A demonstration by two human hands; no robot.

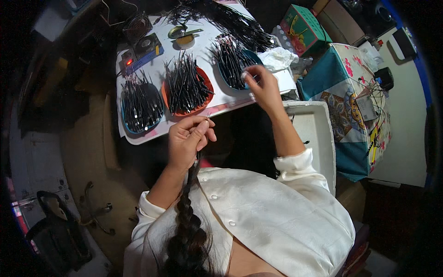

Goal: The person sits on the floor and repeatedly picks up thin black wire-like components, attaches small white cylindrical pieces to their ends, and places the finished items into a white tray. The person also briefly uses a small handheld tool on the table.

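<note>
My left hand [189, 138] is closed in front of the table edge, thumb against forefinger. It pinches a thin cable [208, 115], whose fine end pokes out above the fingertips; its lower part is hard to tell from the dark background. Over the near right rim of the right-hand blue basket [251, 56] is my right hand [264, 87], fingers curled and thumb and forefinger drawn together. What they hold, if anything, is too small to make out. Black cables [228, 57] stand bunched in that basket. An orange basket [207, 83] beside it holds more black cables [182, 85].
Another blue basket [129, 127] of cables stands at the table's left. Behind are a device with a red light [140, 60], a small fan [137, 28], an open round tin [185, 41] and a heap of loose cables [235, 23]. A white foam box [318, 108] sits at right.
</note>
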